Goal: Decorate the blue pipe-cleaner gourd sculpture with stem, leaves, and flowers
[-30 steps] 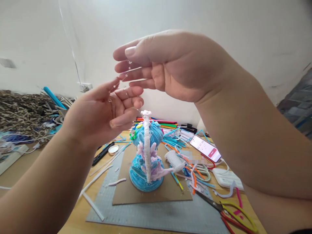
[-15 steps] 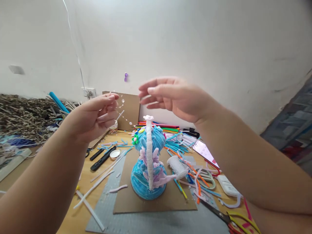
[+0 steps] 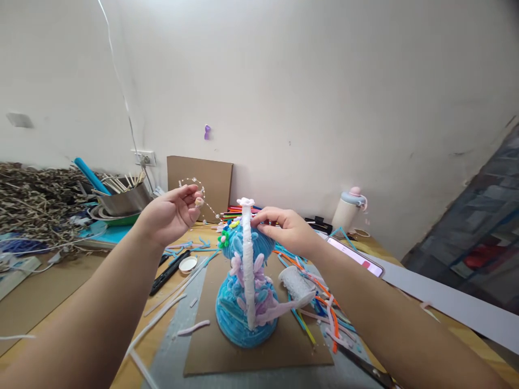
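A blue fuzzy craft (image 3: 247,321), seemingly made of pipe cleaners, stands upright on a brown cardboard sheet (image 3: 203,354). It has a rounded top with small coloured flowers, pink shapes lower down, and a white post (image 3: 248,270) tipped with a white flower. My right hand (image 3: 286,229) rests on the top's right side with bent fingers; the fingertips are partly hidden behind the post. Raised at the left, my left hand (image 3: 176,210) has curled fingers on a clear beaded string (image 3: 204,190). The string loops above the fingers and runs down toward the craft's top.
A white spool (image 3: 295,283), loose pipe cleaners (image 3: 334,324) and scissors (image 3: 367,367) lie to the right. Farther out are a phone (image 3: 357,256) and a bottle (image 3: 346,210). On the left are a black cutter (image 3: 170,273), a round lid (image 3: 187,265) and a metal pot (image 3: 125,200).
My right hand has come down from the air onto the craft's top. My left hand has lowered slightly and turned, still with the beaded string. The view has shifted a little.
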Demonstrator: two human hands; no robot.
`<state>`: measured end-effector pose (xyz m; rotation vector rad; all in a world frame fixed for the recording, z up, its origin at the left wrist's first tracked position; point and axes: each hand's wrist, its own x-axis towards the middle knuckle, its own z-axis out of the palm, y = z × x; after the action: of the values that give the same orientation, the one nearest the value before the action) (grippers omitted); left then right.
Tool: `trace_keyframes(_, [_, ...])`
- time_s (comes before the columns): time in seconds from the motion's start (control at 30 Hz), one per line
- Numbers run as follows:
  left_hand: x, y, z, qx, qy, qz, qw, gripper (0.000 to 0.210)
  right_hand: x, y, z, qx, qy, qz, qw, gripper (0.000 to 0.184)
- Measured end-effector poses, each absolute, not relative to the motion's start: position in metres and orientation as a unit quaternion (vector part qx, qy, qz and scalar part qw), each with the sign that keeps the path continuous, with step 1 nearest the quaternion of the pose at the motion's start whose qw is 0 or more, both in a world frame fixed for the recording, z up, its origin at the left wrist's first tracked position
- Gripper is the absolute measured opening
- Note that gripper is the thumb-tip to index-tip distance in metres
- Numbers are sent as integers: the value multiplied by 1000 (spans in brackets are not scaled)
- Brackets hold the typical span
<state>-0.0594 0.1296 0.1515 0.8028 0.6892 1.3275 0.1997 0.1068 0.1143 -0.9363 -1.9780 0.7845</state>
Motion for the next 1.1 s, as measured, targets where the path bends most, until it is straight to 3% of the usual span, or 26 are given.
trace_keyframes(0.17, [-65, 130, 148, 350, 279, 564, 694, 22, 201, 104, 109, -376, -782, 329, 373, 21])
trace_keyframes(0.27, [-67, 134, 145, 349, 284, 560, 696, 20, 199, 108, 105, -360, -800, 296, 379, 31])
trace_keyframes(0.4, [-68, 143, 136, 348, 292, 541, 708, 12, 191, 118, 106, -319, -833, 256, 372, 31])
trace_keyframes(0.6, [-63, 136, 122, 377, 302, 553, 679, 24, 186, 127, 107, -306, -853, 247, 344, 30])
trace_keyframes(0.73, [-55, 125, 119, 500, 322, 555, 581, 18, 187, 131, 101, -302, -866, 219, 333, 32])
trace_keyframes(0.97, [-44, 116, 114, 783, 354, 441, 259, 24, 186, 132, 95, -354, -879, 105, 300, 35])
trace_keyframes(1.1, [-41, 122, 107, 837, 335, 410, 137, 18, 185, 132, 93, -354, -876, 102, 310, 41])
